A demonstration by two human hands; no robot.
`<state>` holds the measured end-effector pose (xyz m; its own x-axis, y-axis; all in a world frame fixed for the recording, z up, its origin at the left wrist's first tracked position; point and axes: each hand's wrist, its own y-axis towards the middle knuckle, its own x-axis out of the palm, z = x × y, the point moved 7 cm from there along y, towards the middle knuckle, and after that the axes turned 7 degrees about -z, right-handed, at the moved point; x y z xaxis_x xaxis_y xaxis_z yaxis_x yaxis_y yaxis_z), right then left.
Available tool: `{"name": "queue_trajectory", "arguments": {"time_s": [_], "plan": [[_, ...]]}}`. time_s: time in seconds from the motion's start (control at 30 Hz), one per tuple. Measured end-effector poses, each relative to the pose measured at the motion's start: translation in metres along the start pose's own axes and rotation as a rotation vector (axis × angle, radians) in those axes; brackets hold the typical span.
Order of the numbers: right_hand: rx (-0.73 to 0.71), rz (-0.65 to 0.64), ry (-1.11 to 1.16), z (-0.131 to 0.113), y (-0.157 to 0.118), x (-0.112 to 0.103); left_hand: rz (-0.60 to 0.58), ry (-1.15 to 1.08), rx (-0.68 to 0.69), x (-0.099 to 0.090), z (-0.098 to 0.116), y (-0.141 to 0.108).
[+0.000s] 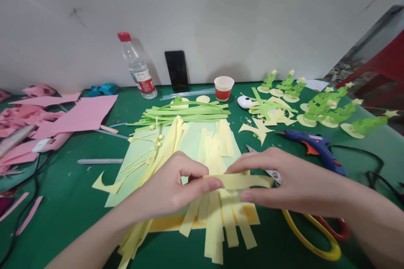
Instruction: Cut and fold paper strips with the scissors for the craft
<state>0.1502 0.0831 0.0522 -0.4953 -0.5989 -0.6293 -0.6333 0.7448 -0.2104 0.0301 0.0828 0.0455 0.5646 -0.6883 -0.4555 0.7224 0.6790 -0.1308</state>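
My left hand point(186, 183) is closed in a pinch on one end of a pale yellow paper strip point(243, 181), just above the table. The strip runs right, slightly curved, into the gap between the thumb and fingers of my right hand point(268, 174). My right fingertips touch its upper edge near the left hand, while the thumb stays apart below it. Beneath both hands lie more yellow paper strips point(212, 155), fanned over a light green sheet point(126, 176). Scissors point(328, 250) with yellow and red handles lie partly hidden under my right hand.
A blue glue gun point(315, 145) with a cord lies right. Behind it stand green spiral paper pieces point(331, 105) with stars. Green strips point(186, 113), a paper cup point(224, 88), a phone point(176, 70) and a bottle point(140, 75) line the back. Pink paper point(85, 113) covers the left.
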Motion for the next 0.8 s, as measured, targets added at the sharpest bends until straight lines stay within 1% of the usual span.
{"name": "queue_trajectory", "arguments": {"time_s": [0.07, 0.17, 0.3, 0.37, 0.57, 0.7, 0.8], "plan": [[-0.02, -0.03, 0.011, -0.006, 0.004, 0.008, -0.004, 0.053, -0.001, 0.003, 0.0, 0.001], [-0.034, -0.016, 0.118, -0.007, 0.005, 0.009, 0.019, 0.106, 0.025, 0.004, -0.001, 0.001], [-0.028, -0.033, 0.226, -0.004, 0.003, 0.009, 0.177, 0.185, 0.101, -0.008, 0.002, -0.003], [-0.021, -0.028, 0.23, -0.003, 0.002, 0.009, 0.207, 0.229, 0.123, -0.009, 0.002, -0.005], [-0.029, 0.021, 0.2, -0.006, 0.003, 0.009, 0.144, 0.275, 0.237, 0.0, 0.005, -0.004], [-0.042, -0.008, 0.184, -0.007, 0.003, 0.01, 0.132, 0.382, 0.273, 0.005, 0.011, -0.005], [-0.038, -0.031, 0.179, -0.007, 0.002, 0.012, 0.131, 0.318, 0.296, 0.007, 0.014, -0.006]]}}
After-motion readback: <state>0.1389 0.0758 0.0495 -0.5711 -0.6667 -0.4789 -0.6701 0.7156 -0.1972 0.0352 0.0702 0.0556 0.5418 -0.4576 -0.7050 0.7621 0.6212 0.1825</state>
